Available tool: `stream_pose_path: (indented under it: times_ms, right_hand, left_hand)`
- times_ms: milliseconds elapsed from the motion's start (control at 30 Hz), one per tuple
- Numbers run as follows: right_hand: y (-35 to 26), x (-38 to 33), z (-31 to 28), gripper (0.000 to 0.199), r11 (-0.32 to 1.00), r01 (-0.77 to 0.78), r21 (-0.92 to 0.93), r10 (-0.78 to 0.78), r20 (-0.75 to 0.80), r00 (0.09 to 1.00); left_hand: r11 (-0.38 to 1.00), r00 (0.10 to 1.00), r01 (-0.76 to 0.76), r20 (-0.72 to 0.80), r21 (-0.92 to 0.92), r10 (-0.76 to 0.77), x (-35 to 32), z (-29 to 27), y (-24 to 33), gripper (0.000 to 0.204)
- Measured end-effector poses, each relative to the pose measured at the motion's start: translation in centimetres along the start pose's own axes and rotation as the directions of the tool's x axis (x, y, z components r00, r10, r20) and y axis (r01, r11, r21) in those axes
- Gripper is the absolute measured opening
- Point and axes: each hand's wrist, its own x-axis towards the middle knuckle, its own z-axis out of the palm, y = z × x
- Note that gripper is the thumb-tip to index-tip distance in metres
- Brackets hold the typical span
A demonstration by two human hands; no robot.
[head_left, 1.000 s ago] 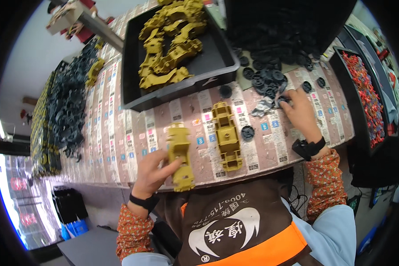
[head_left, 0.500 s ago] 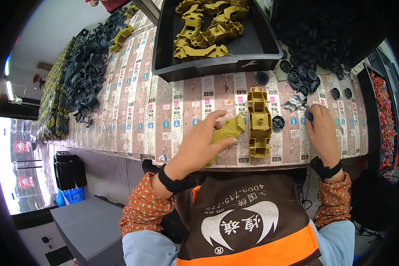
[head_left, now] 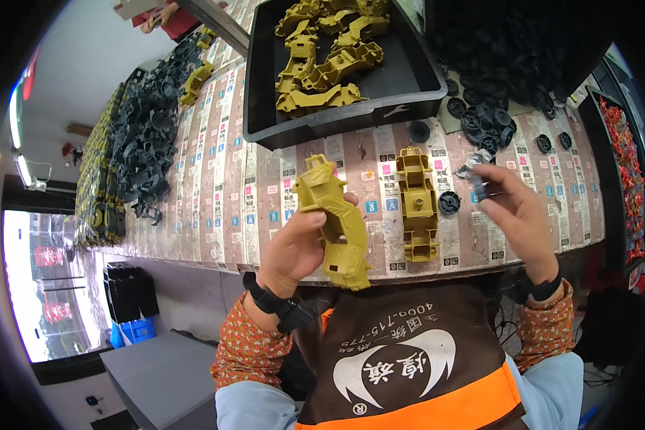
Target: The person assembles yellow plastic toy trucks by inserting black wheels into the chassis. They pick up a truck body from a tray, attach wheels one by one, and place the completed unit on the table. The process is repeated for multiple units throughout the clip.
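My left hand (head_left: 291, 247) is closed around a mustard-yellow molded plastic chassis part (head_left: 342, 233), held tilted above the table's front edge. To its right, a similar yellow part (head_left: 411, 208) lies lengthwise on the table with its hollows facing up. My right hand (head_left: 521, 218) pinches a small black wheel (head_left: 479, 188), seen edge-on between thumb and fingers. Just beyond those fingertips is a crumpled silvery scrap (head_left: 472, 163). One loose black wheel (head_left: 449, 203) lies between the yellow part and my right hand; another round black piece (head_left: 419, 131) sits farther back.
A black bin (head_left: 351, 118) holding several yellow parts stands at the back. Many black wheels (head_left: 487, 125) are heaped at back right. Dark plastic pieces (head_left: 147, 136) and stacked yellow-black parts (head_left: 97, 186) cover the left side. A tray of red pieces (head_left: 621, 179) is far right.
My left hand has lifted and turned the yellow part, moving it slightly left, so its hollow side shows. My right hand has shifted left with the wheel, close to the silvery scrap.
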Motion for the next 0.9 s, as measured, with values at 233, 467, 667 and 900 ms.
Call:
stream_pose_path:
  times_ms: [233,467,667,900]
  right_hand:
    - [-1.5,0.9,7.8,0.047,0.925,-0.034,0.379,-0.074,0.264,0.962]
    - [-0.4,0.9,9.2,0.046,0.914,-0.042,0.403,-0.060,0.237,0.970]
    - [-0.6,0.4,9.3,0.047,0.918,-0.076,0.390,-0.019,0.234,0.972]
    - [-0.8,-1.8,10.0,0.056,0.997,0.047,0.063,-0.054,0.109,0.993]
  left_hand:
    - [0.932,0.989,0.032,-0.144,0.362,0.022,-1.3,4.1,-3.5,0.077]
    - [0.926,0.981,0.031,-0.187,0.377,0.043,-2.1,4.4,-5.2,0.066]
    - [0.882,0.982,-0.025,-0.153,0.471,0.109,-2.0,4.7,-5.6,0.067]
    - [0.650,0.962,-0.166,-0.022,0.742,0.271,-1.6,5.0,-6.8,0.077]
